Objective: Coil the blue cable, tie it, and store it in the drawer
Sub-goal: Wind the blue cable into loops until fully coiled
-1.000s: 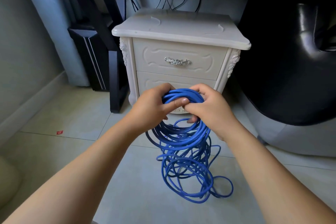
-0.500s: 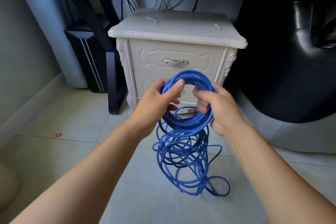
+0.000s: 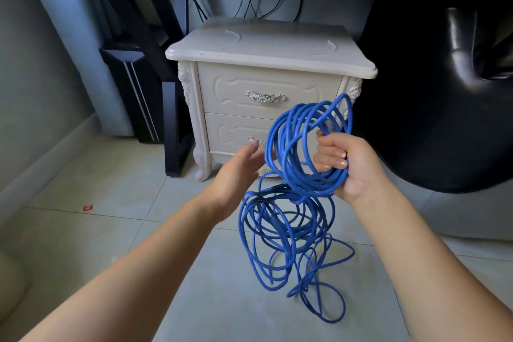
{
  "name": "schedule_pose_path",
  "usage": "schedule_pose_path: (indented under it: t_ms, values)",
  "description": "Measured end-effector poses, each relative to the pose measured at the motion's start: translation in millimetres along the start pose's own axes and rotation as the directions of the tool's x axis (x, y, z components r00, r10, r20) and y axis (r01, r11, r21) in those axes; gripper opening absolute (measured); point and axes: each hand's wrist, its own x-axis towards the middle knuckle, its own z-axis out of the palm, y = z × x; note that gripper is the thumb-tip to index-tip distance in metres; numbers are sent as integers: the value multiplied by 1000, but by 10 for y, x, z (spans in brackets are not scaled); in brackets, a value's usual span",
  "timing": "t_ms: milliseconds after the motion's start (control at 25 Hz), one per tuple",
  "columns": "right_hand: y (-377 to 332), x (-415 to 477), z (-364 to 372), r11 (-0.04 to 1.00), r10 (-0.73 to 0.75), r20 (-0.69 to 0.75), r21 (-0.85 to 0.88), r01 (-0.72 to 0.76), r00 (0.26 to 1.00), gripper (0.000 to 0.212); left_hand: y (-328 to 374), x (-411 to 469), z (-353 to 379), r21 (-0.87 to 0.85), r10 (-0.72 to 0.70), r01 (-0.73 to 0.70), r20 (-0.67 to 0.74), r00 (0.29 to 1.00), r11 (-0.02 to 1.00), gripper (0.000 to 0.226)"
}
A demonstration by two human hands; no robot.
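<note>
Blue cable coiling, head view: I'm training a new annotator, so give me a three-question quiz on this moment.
1. True or false: the left hand grips the blue cable.
2. Which hand holds the coil? A) left B) right C) both
3. Fill in: both drawers of the white nightstand are ____.

Key: 1. False; it is open beside the coil. 2. B; the right hand is closed around the loops, the rest trailing onto the floor. 3. Shut.
</note>
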Motion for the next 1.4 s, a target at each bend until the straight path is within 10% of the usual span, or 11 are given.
schedule_pose_path:
  t_ms: [320, 680, 1160, 1320, 1400]
  values:
    - [-49, -50, -18, 990, 83, 189, 97, -102, 979, 43, -359, 169, -27, 791, -55, -76, 137, 989, 607, 102]
    - [-131, -99, -60, 982, 58, 232, 161, -97, 971, 36, -456, 159, -14, 953, 95, 49, -81, 992, 300, 25]
    - [-258, -88, -276, 975, -173, -233, 96, 200, 957, 21, -141, 51, -288, 405, -59, 159, -247, 967, 900, 19]
    - [-220, -93, -244, 975, -199, -267, 45, 218, 943, 23, -126, 22, -269, 420, -39, 156, -274, 961, 894, 10]
    - [-204, -79, -233, 968, -237, -308, 7, 251, 921, 22, -128, 39, -292, 661, 75, 145, -292, 953, 736, 26]
